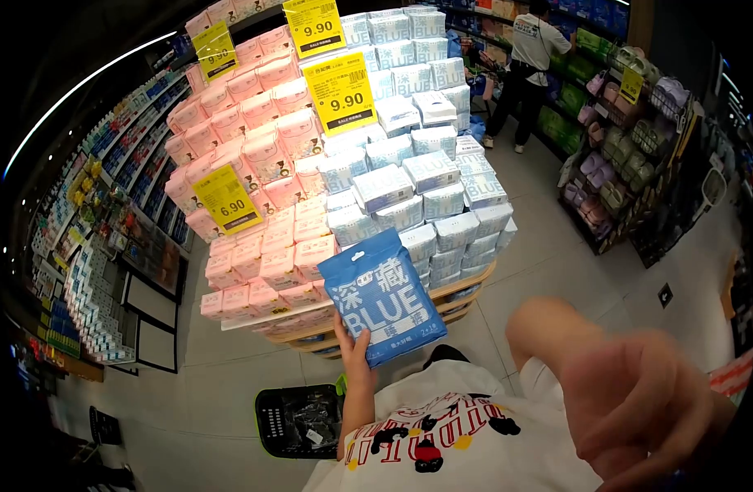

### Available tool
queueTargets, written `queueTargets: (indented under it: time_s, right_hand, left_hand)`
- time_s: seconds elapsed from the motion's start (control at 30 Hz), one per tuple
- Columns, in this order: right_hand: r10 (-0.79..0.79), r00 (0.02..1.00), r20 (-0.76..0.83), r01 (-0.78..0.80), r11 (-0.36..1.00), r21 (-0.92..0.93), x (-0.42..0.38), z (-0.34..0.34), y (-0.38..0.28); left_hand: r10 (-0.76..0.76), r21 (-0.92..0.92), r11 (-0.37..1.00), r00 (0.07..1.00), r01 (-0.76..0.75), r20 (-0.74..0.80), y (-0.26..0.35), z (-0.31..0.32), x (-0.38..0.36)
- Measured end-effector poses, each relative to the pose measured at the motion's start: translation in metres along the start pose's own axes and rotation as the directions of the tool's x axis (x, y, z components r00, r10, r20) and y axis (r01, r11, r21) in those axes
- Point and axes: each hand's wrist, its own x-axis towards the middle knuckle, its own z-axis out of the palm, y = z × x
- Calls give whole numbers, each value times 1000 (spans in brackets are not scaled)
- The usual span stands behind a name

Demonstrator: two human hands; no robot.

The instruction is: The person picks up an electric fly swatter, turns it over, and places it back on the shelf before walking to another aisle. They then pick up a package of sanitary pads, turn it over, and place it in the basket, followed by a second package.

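Observation:
A blue package [382, 299] with white lettering is held upright, its printed front showing, in front of the stacked display. My left hand [356, 353] grips its lower left edge, with the thumb over the front. Close to the camera at the lower right is my right hand [639, 410], large and blurred, its fingers curled; whether they hold anything cannot be made out. Behind the blue package stand piles of white and light blue packs [429, 172] beside piles of pink packs [266, 152].
Yellow price signs [341, 92] stand on the display. A black basket [298, 421] with green trim is at the lower left of my body. A person [534, 61] in a white top stands at the back shelves. A slipper rack [626, 156] is on the right.

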Motion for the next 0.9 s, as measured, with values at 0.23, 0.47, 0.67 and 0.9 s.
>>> queueTargets:
  time_s: [0.23,0.47,0.67,0.9]
  right_hand:
    - [-91,991,-101,84,994,-72,-15,-1,0]
    - [-119,981,155,139,982,-124,-14,-36,19]
    - [289,834,470,3,849,-529,-14,-35,16]
    - [367,793,486,-116,875,-471,-5,-29,12]
  left_hand:
    - [5,-52,999,999,-2,46,-2,0,5]
    - [-30,-3,1000,999,31,39,-14,-3,9]
    - [-83,17,996,996,82,41,-12,6,4]
    - [-89,61,994,995,86,52,-7,11,-4]
